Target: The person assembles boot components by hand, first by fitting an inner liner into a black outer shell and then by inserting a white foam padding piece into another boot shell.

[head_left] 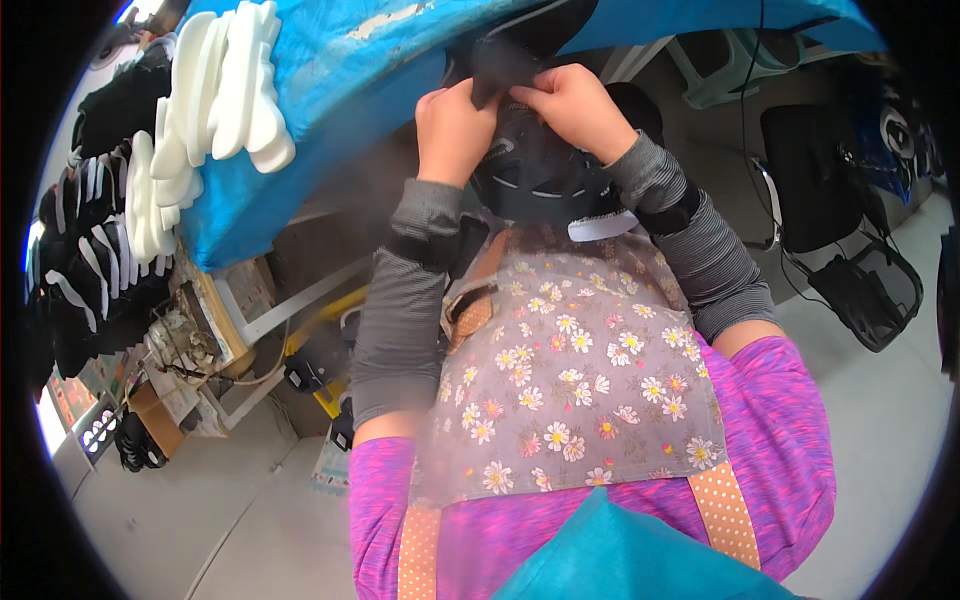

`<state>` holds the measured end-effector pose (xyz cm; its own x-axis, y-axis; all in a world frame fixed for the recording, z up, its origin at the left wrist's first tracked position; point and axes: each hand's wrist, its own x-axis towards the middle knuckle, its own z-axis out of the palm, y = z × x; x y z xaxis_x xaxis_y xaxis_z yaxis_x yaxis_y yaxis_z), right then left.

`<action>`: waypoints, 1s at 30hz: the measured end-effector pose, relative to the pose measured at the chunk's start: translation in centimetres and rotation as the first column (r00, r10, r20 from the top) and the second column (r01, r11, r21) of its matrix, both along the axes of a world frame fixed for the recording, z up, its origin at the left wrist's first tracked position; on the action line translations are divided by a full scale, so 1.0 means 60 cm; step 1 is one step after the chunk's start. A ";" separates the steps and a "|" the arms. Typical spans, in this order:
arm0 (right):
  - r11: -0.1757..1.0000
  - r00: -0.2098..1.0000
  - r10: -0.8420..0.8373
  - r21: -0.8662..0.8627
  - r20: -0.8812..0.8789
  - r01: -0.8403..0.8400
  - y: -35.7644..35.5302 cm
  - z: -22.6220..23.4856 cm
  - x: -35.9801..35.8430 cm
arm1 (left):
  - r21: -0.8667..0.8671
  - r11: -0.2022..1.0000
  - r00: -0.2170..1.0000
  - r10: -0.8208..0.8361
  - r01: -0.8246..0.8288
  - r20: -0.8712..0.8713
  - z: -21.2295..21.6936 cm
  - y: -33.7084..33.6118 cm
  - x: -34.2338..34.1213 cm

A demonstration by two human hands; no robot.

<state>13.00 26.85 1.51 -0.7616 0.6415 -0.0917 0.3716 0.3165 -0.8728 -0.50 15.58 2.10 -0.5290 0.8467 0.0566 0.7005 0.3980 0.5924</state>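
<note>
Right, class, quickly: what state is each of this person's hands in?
Left hand: closed, pinching a black flap.
Right hand: closed, apparently pinching the same black flap.

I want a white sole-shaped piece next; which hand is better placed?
Probably the left hand: it is nearer the white sole-shaped pieces; the right hand is farther across. Both hands seem to grip the dark piece, so neither is free.

A dark, pliable-looking piece, partly blurred, is pinched at 12 o'clock, its narrow end pointing toward 7 o'clock and a broader black part stretching toward 1 o'clock. Just on its 6 o'clock side rests a black shoe-like item with curved white marks; whether the two join is unclear.
</note>
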 end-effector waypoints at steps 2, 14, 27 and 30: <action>0.974 0.996 -0.056 0.216 -0.063 0.069 -0.020 0.015 0.000 | 0.163 0.984 0.979 -0.033 0.067 -0.203 0.000 -0.010 -0.001; 0.985 0.996 -0.085 0.146 -0.033 0.089 -0.016 -0.037 -0.011 | -0.226 0.973 0.982 -0.003 0.047 0.190 -0.032 0.028 -0.030; 0.983 0.983 -0.099 0.142 -0.152 0.120 -0.025 -0.019 -0.003 | 0.187 0.981 0.995 -0.073 0.058 0.074 -0.019 0.005 -0.010; 0.980 0.988 -0.096 0.163 -0.121 0.115 -0.020 -0.026 -0.002 | 0.080 0.996 0.990 -0.046 0.036 0.136 -0.031 0.008 -0.008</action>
